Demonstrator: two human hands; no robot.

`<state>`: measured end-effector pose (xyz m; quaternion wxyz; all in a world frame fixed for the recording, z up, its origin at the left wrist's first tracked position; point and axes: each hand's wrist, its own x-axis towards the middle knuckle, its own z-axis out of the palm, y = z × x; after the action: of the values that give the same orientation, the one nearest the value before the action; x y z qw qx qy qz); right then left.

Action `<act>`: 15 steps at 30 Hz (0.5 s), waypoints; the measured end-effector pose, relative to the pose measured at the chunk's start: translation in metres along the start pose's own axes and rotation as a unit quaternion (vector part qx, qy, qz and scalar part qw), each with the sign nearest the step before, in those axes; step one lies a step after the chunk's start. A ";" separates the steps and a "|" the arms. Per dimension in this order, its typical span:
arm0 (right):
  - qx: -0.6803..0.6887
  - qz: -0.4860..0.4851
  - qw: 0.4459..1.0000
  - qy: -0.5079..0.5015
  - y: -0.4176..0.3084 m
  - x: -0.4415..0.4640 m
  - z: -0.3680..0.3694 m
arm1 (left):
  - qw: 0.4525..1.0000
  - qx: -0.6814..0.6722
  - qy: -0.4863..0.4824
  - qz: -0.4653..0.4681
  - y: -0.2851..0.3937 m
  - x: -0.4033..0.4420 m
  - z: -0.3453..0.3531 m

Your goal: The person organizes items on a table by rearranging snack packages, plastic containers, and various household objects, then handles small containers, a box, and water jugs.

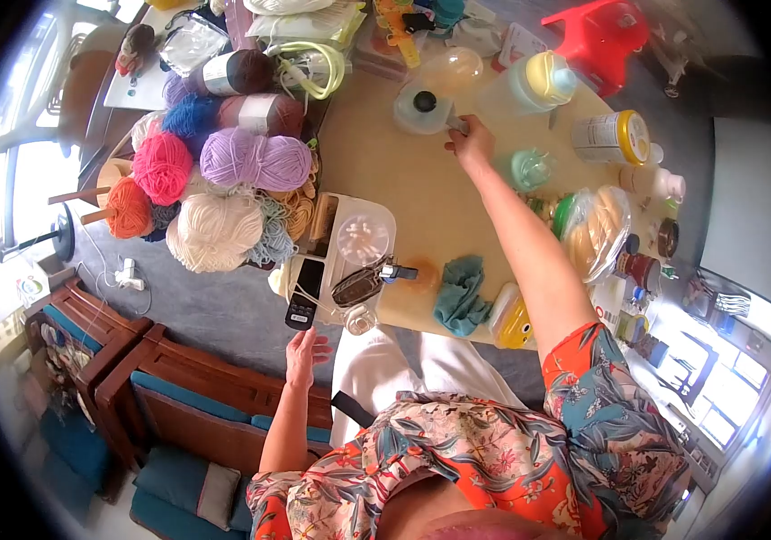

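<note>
At the far part of the table, my right hand (473, 144) is closed around the grey handle of a clear glass pot (412, 112) with a black knob on top. My left hand (302, 357) hangs low by the table's near edge, fingers loosely apart and holding nothing. Just above it lies a black remote control (302, 301) in a white organizer tray (378, 211). The tray also holds a round clear box of cotton swabs (363, 239) and a pair of dark glasses (358, 286).
Yarn balls (255, 160) are heaped at the left. A yellow-lidded jug (543, 79), a can (610, 138), a green glass cup (529, 169) and bagged bread (599, 229) stand around my right arm. A teal cloth (462, 297) lies near the front edge. A red stool (597, 40) is beyond.
</note>
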<state>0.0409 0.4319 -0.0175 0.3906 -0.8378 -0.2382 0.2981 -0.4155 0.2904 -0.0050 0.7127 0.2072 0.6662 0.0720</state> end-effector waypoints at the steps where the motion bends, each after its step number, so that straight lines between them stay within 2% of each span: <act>1: -0.007 0.000 1.000 0.013 0.002 0.001 0.000 | 1.000 0.001 -0.002 0.000 -0.001 0.001 -0.002; 6: 0.008 0.008 0.998 0.054 0.013 0.010 -0.004 | 1.000 0.010 0.006 -0.011 -0.002 0.005 -0.008; 15: 0.106 0.085 0.983 0.124 0.005 0.028 -0.004 | 1.000 0.001 0.001 -0.010 -0.002 0.009 -0.011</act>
<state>0.0643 0.4454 -0.0282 0.4768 -0.8393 -0.0831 0.2477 -0.4261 0.2943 -0.0147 0.7124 0.2011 0.6693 0.0642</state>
